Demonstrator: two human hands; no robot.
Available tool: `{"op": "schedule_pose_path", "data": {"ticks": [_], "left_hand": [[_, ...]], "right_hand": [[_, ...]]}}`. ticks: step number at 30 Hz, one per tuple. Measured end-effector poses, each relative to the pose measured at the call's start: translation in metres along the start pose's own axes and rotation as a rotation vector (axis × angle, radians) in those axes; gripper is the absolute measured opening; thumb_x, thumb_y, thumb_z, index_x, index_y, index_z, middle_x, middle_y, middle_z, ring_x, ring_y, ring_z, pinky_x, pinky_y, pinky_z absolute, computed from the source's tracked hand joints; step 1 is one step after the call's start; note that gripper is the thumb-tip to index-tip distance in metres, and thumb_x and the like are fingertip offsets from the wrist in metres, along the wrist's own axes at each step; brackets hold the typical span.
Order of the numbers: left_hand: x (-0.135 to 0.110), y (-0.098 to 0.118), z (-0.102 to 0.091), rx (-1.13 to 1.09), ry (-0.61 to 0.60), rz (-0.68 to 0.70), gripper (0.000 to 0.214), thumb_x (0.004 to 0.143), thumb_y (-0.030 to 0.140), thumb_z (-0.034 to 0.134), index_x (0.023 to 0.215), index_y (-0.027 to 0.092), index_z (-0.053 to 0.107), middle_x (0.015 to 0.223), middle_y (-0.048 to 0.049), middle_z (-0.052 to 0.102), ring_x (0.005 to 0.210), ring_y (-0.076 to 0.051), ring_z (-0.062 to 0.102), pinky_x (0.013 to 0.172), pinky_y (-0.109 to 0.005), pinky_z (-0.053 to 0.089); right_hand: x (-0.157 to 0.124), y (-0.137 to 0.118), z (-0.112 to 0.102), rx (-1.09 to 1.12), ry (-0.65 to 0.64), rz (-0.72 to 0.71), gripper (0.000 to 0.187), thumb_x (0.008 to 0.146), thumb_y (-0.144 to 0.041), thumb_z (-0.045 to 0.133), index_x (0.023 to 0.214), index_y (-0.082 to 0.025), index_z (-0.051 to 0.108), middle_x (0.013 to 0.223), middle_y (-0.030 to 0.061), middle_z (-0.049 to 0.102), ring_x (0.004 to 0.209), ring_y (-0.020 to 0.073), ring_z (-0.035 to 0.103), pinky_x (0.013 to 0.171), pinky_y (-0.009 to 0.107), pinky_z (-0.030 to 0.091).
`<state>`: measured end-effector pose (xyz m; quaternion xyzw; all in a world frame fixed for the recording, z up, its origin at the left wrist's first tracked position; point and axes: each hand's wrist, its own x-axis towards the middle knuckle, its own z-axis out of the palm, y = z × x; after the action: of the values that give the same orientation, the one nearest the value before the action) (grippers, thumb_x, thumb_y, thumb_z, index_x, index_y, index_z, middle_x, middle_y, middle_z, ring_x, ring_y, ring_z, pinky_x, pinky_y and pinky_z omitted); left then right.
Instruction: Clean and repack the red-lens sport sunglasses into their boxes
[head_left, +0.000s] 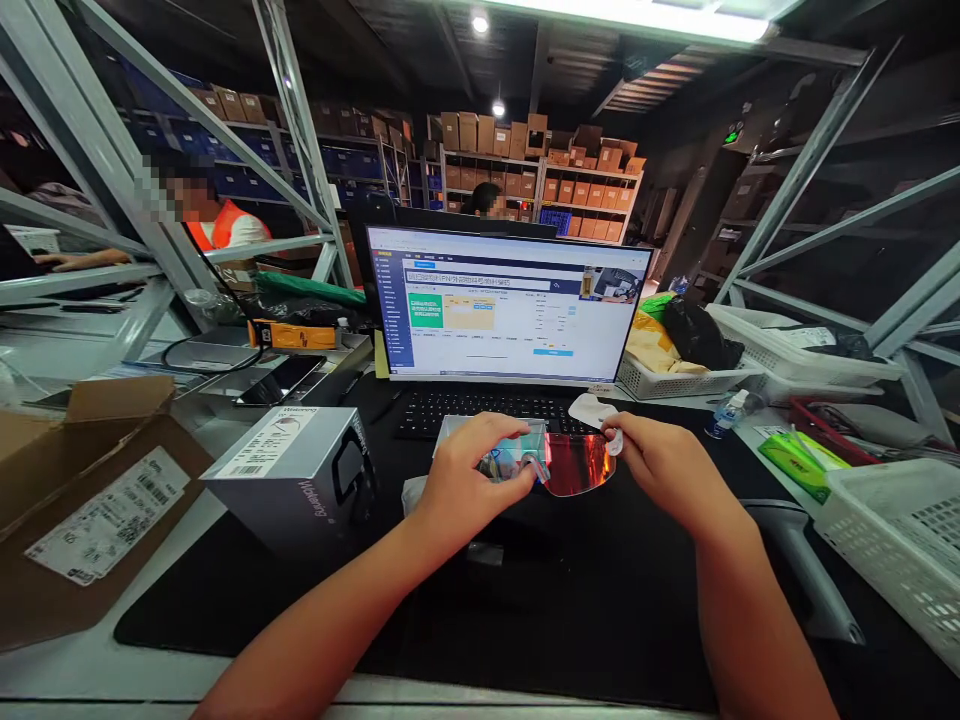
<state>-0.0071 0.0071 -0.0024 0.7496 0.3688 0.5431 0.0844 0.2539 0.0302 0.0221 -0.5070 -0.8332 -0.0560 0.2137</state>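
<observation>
Over the black desk mat (pixel 585 600), a red mirrored sunglasses lens (pixel 579 464) hangs between my two hands. My left hand (pixel 476 465) has thumb and fingers curled around its left part, where a bluish, clear-looking area shows. At the lens's upper right edge, my right hand (pixel 664 465) pinches a white tag or piece of film (pixel 596 410); its exact kind is unclear. Behind my left hand sits a clear-and-white item (pixel 450 425), partly hidden. To the left stands a grey box (pixel 292 475) with a label and a glasses drawing on top.
A monitor (pixel 510 310) and keyboard (pixel 427 410) stand ahead. An open cardboard box (pixel 97 500) is on the left. On the right are a handheld scanner (pixel 810 570), a spray bottle (pixel 726 414) and white baskets (pixel 885 530). A person in an orange vest (pixel 225 225) sits beyond the metal frame.
</observation>
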Motion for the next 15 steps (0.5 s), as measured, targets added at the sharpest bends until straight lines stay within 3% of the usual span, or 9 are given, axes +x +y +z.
{"op": "schedule_pose_path", "data": {"ticks": [8, 12, 15], "left_hand": [[0.002, 0.005, 0.010, -0.061, -0.011, -0.175, 0.026, 0.075, 0.012, 0.065, 0.098, 0.023, 0.070, 0.095, 0.0009, 0.071, 0.089, -0.017, 0.066, 0.083, -0.029, 0.050], [0.011, 0.003, 0.019, -0.158, -0.055, -0.308, 0.014, 0.078, 0.019, 0.064, 0.091, 0.023, 0.068, 0.091, 0.0015, 0.070, 0.088, -0.017, 0.066, 0.084, -0.030, 0.050], [0.020, -0.001, 0.028, -0.336, -0.080, -0.414, 0.010, 0.078, 0.026, 0.066, 0.086, 0.020, 0.066, 0.087, -0.0003, 0.071, 0.084, -0.018, 0.067, 0.079, -0.030, 0.051]], "right_hand": [[-0.009, 0.002, -0.014, 0.021, -0.057, 0.018, 0.025, 0.100, -0.024, 0.040, 0.105, -0.023, 0.065, 0.096, 0.0037, 0.074, 0.086, 0.0220, 0.069, 0.070, 0.030, 0.042], [-0.007, 0.001, -0.016, -0.022, -0.013, 0.031, 0.026, 0.101, -0.028, 0.041, 0.096, -0.022, 0.065, 0.087, 0.0047, 0.073, 0.078, 0.0217, 0.067, 0.065, 0.030, 0.039], [-0.009, 0.013, -0.023, 0.062, 0.071, 0.087, 0.024, 0.100, -0.033, 0.047, 0.107, -0.023, 0.068, 0.085, 0.0034, 0.073, 0.075, 0.0201, 0.066, 0.063, 0.029, 0.040]]}}
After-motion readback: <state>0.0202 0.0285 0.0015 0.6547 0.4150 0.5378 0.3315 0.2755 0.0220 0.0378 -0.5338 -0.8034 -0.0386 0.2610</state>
